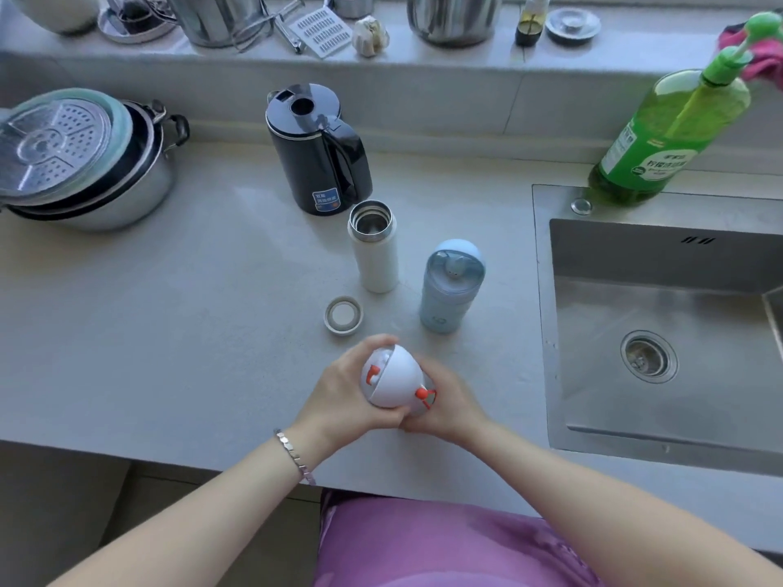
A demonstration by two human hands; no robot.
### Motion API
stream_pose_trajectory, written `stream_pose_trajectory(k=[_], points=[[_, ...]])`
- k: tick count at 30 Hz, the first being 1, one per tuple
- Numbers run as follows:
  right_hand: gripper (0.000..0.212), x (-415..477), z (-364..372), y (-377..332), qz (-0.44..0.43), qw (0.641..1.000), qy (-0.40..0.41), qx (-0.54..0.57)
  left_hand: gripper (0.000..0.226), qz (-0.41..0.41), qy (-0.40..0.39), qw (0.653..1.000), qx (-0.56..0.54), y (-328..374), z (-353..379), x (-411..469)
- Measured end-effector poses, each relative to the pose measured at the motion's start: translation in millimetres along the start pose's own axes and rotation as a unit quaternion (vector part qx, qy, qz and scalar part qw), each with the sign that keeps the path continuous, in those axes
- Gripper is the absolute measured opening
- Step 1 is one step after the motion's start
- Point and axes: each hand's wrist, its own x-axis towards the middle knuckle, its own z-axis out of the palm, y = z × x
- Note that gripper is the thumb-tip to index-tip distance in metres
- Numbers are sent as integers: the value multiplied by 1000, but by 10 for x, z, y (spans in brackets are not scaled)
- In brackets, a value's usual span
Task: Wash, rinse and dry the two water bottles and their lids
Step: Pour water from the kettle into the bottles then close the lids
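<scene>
2 hands meet over the near edge of the grey surface (169, 332). The left hand (339, 387) wraps its fingers round 1 side of the white domed lid (394, 383), and the right hand (449, 400) clasps the other side from below. The lid has orange clasps and is held tilted, just above the surface. A silver bracelet (296, 457) circles the left wrist.

Beyond the hands, the white bottle (373, 252) stands upright and uncapped, its steel mouth open to view. Just to its right stands the blue bottle (449, 294), its blue lid (455, 262) on. A pale ring (343, 315) lies flat in front of the white bottle, apart from it.

Behind the white bottle, a black kettle (317, 150) carries a blue sticker with white characters too small to read. At the sink's far left corner, a green soap bottle (665, 133) with a pump top bears a green label whose characters are too blurred to read. The blue bottle has a small mark near its base, also unreadable.

The steel sink (593, 298) is set into the surface on the right, with a round drain (648, 356) in its floor. Stacked pots (84, 171) sit at the left under a perforated steamer plate. A raised ledge (466, 57) runs along the back and holds steel containers, a grater, garlic and a small oil bottle.
</scene>
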Motion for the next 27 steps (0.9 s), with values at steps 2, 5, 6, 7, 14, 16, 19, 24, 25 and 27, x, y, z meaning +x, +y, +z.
stream_pose_trajectory(k=[2, 5, 6, 7, 14, 16, 19, 24, 25, 27], points=[[63, -67, -30, -33, -58, 998, 31, 15, 73, -9, 0, 999, -36, 132, -118, -83], [71, -82, -115, -155, -130, 988, 74, 24, 69, 16, 19, 998, -55, 438, -279, -124], [72, -59, -140, -206, -141, 986, 87, 30, 67, 24, 40, 998, -40, 554, -298, -110], [70, -32, -163, -273, -146, 983, 102, 41, 66, 26, 69, 997, -14, 663, -301, -86], [65, 38, -442, -615, -207, 964, 167, 7, 71, 189, -158, 958, 147, 1044, -765, 197], [66, 19, -490, -606, -217, 963, 161, -18, 86, 186, -261, 905, 281, 1171, -989, 271], [65, 9, -517, -609, -207, 964, 163, -31, 81, 38, -247, 897, 364, 1445, -975, 256], [67, 15, -529, -589, -163, 975, 153, -1, 47, 244, -142, 866, 412, 1262, -629, 265], [69, 8, -544, -570, -158, 977, 141, 3, 50, 299, -156, 851, 402, 1210, -680, 297], [71, -18, -551, -524, -158, 981, 110, -11, 54, 458, -185, 747, 444, 1102, -823, 388]])
